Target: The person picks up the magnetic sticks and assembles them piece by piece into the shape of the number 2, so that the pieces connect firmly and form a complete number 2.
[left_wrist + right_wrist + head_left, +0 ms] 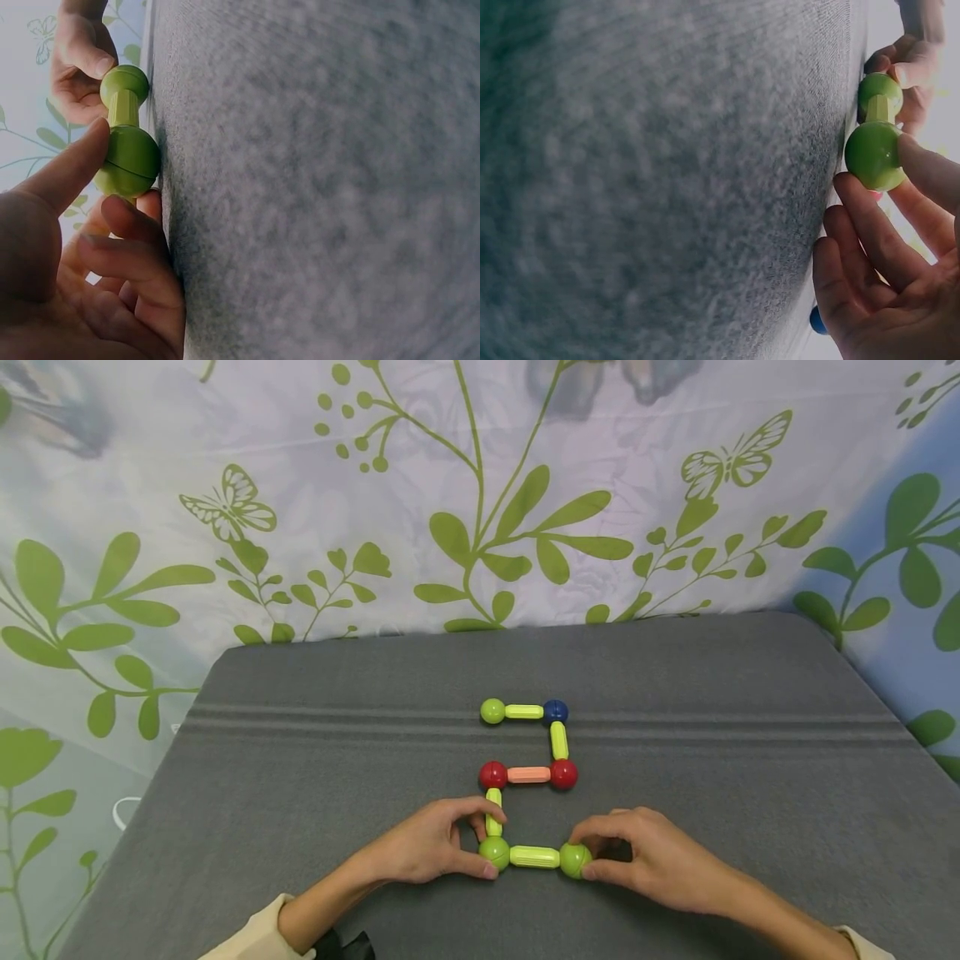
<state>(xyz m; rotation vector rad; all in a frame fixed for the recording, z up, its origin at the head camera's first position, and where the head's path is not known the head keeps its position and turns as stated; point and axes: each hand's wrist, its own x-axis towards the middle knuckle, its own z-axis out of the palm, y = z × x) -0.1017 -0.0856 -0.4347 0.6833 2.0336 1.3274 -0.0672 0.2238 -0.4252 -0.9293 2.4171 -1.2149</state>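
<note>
On the grey surface lies a chain of balls and rods shaped like a 2. My left hand [427,843] holds the lower-left green ball [494,853] between thumb and fingers, one finger reaching over the upright yellow-green rod [493,814]. At the other end of the bottom yellow-green rod [534,857], my right hand [660,860] pinches another green ball [576,861]. Both held balls touch that rod. Above are a red ball [493,775], an orange rod [528,775] and a second red ball [564,774]. In the right wrist view, the nearer green ball [874,156] sits against the right thumb.
Further back, a yellow-green rod [559,741] leads up to a blue ball [556,712]. Another rod [524,712] joins it to a green ball [492,711]. The grey cloth-covered table [300,760] meets a leaf-patterned curtain [300,510] behind.
</note>
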